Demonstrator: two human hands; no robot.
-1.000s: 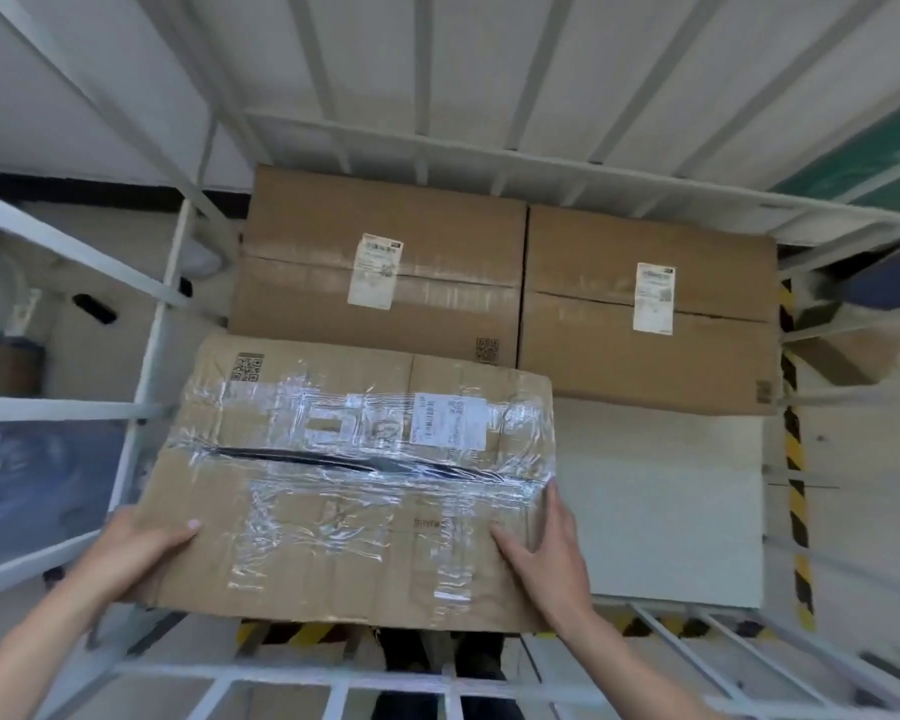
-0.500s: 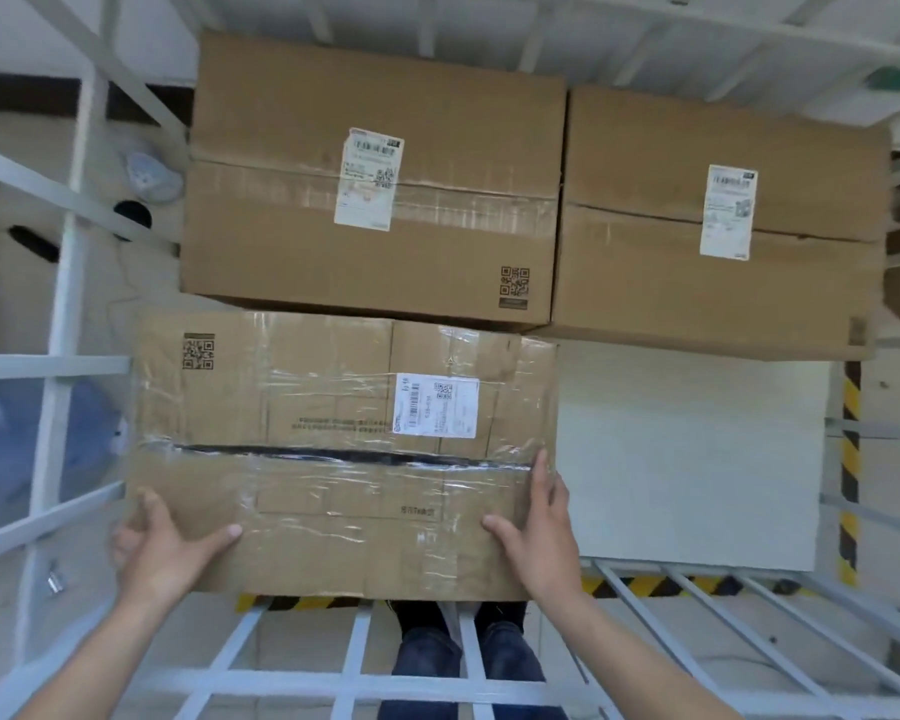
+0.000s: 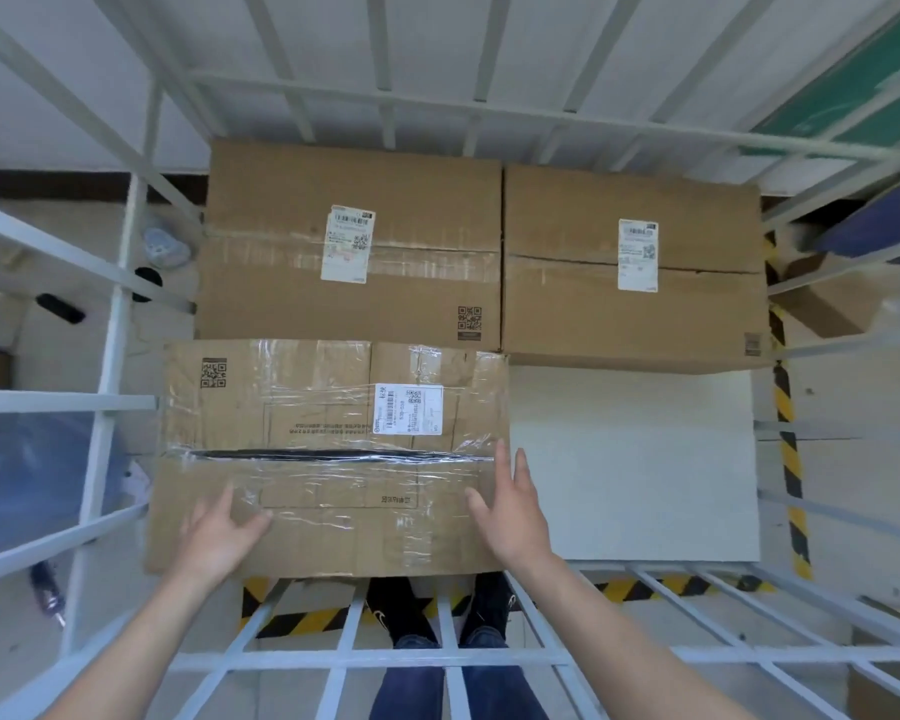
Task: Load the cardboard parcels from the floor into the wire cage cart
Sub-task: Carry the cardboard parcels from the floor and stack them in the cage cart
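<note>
A tape-wrapped cardboard parcel (image 3: 328,449) with a white label lies flat in the front-left of the wire cage cart (image 3: 365,657). It touches the back-left parcel (image 3: 349,241). A second plain parcel (image 3: 630,267) sits at the back right. My left hand (image 3: 219,537) lies flat on the taped parcel's near top, fingers spread. My right hand (image 3: 510,517) hovers at the parcel's right near corner with its fingers apart, gripping nothing. The cart's white floor (image 3: 630,459) shows bare at the front right.
White cage bars surround the load on all sides, with the front rail just below my arms. Outside the cart, yellow-black hazard tape (image 3: 788,459) runs along the floor, another cardboard box (image 3: 827,304) lies at the right, and a blue plastic-wrapped bundle (image 3: 22,470) sits left.
The taped parcel went down into the cart's front-left and came to rest against the back-left parcel. Both hands left its side edges and opened; the left now rests on top.
</note>
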